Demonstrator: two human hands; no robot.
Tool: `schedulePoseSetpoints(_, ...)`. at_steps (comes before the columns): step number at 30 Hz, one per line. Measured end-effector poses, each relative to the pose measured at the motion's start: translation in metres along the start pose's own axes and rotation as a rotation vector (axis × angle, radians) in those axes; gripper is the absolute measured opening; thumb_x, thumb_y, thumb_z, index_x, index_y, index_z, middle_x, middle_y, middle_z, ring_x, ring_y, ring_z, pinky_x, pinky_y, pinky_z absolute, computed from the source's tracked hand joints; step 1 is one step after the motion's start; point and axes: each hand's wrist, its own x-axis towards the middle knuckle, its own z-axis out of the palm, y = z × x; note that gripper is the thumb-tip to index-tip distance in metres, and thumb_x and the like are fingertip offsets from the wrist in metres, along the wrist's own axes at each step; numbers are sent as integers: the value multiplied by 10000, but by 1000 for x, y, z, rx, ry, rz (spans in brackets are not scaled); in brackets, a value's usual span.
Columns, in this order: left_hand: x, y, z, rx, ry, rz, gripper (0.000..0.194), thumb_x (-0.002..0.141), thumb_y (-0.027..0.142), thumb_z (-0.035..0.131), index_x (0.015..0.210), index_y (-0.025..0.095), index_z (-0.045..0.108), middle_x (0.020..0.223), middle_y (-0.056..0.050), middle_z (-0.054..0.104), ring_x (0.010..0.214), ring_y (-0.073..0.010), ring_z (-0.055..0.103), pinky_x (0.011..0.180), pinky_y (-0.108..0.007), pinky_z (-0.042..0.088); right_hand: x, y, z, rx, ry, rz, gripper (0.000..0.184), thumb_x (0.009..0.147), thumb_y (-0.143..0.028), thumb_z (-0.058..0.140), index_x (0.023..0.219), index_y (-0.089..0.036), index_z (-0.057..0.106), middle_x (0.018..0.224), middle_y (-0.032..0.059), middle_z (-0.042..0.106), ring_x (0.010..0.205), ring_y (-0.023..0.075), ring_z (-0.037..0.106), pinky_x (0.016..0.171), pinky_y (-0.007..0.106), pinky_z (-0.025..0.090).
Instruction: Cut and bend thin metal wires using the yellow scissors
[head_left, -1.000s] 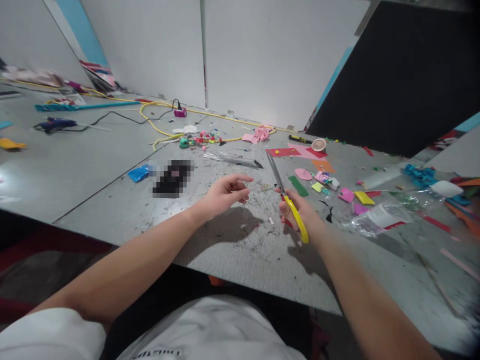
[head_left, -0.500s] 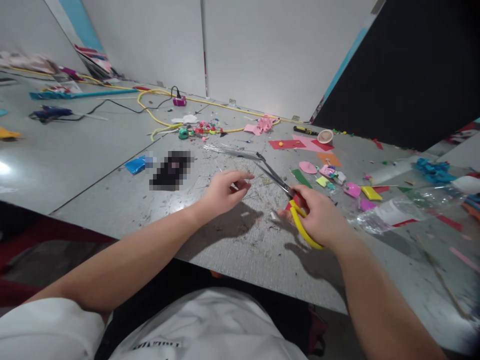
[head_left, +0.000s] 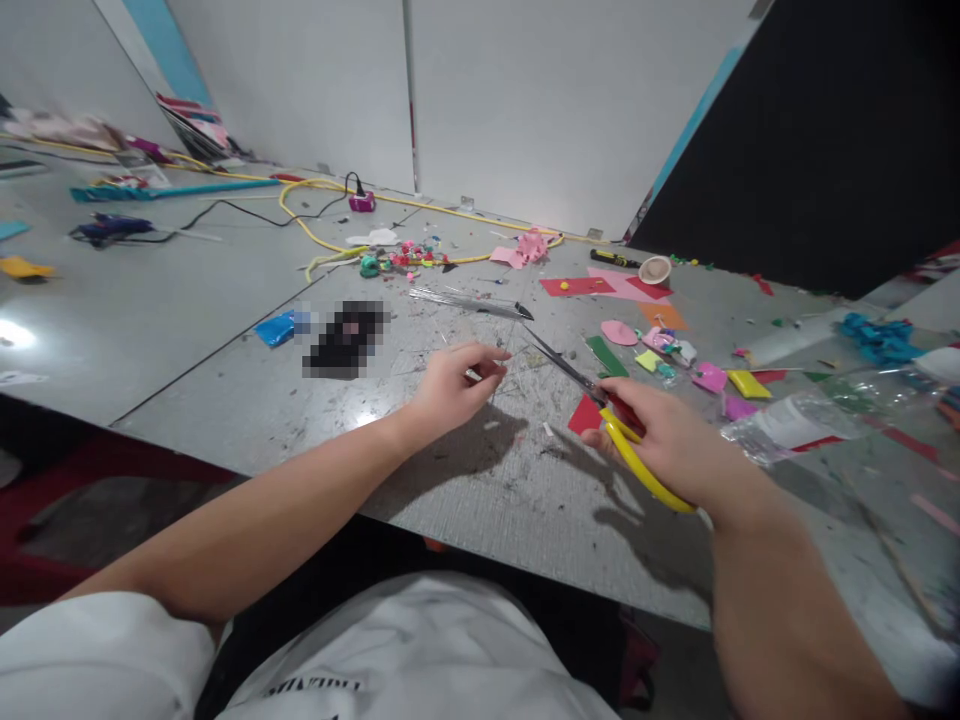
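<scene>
My right hand grips scissors with yellow handles. Their narrow blades point up and left, nearly together, above the table. My left hand is just left of the blade tips, thumb and fingers pinched. A faint thin strand, apparently wire, shows at those fingertips; its full length is hard to make out. Beyond both hands lies a bundle of thin silvery wires with a dark end. A red paper piece lies beneath the scissors, close to my right fingers.
Coloured paper scraps, including a green strip, and a clear plastic bottle lie to the right. A blue packet and a blurred-out dark object are on the left. A yellow cable and a glue gun sit farther back.
My right hand has drawn the scissors back, right and slightly down, so the tips are clear of the wire bundle. The left hand stays nearly in place, still pinched.
</scene>
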Motion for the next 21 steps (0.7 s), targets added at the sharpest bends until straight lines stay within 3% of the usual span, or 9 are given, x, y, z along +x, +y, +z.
schedulePoseSetpoints(3, -1, 1, 0, -18, -12, -2, 231, 898, 244, 667, 1079, 159, 782, 890, -75, 702, 807, -143, 692, 628, -202, 587, 1, -8, 5, -5, 13, -17, 479, 900, -510, 654, 1269, -206, 635, 1191, 127, 718, 1032, 299, 667, 854, 387, 501)
schedulePoseSetpoints(8, -2, 4, 0, -22, -21, 25, 162, 894, 237, 681, 987, 167, 794, 928, -80, 727, 818, -138, 697, 615, -182, 572, 6, -27, 7, 10, -35, 9, 410, 911, -575, 639, 1121, -226, 681, 928, 72, 736, 813, 246, 654, 717, 340, 464)
schedulePoseSetpoints(12, -2, 3, 0, 0, -11, 44, 130, 885, 208, 673, 936, 173, 787, 911, -68, 721, 808, -128, 679, 594, -166, 551, 8, -37, 6, 5, -29, 19, 395, 920, -607, 627, 1055, -242, 695, 833, 51, 719, 762, 231, 640, 655, 314, 422)
schedulePoseSetpoints(16, -2, 2, 0, -4, -1, 27, 119, 888, 228, 671, 916, 171, 772, 859, -56, 695, 776, -123, 656, 579, -167, 542, 7, -41, 4, -68, -39, 9, 401, 931, -619, 615, 1054, -244, 681, 797, 46, 713, 727, 231, 633, 635, 312, 395)
schedulePoseSetpoints(21, -4, 4, 2, -17, 1, 50, 129, 904, 240, 657, 849, 162, 744, 850, -58, 684, 763, -120, 639, 556, -166, 516, 3, -49, -7, -262, -87, 44, 293, 977, -515, 584, 984, -228, 636, 869, 90, 729, 799, 258, 672, 632, 307, 377)
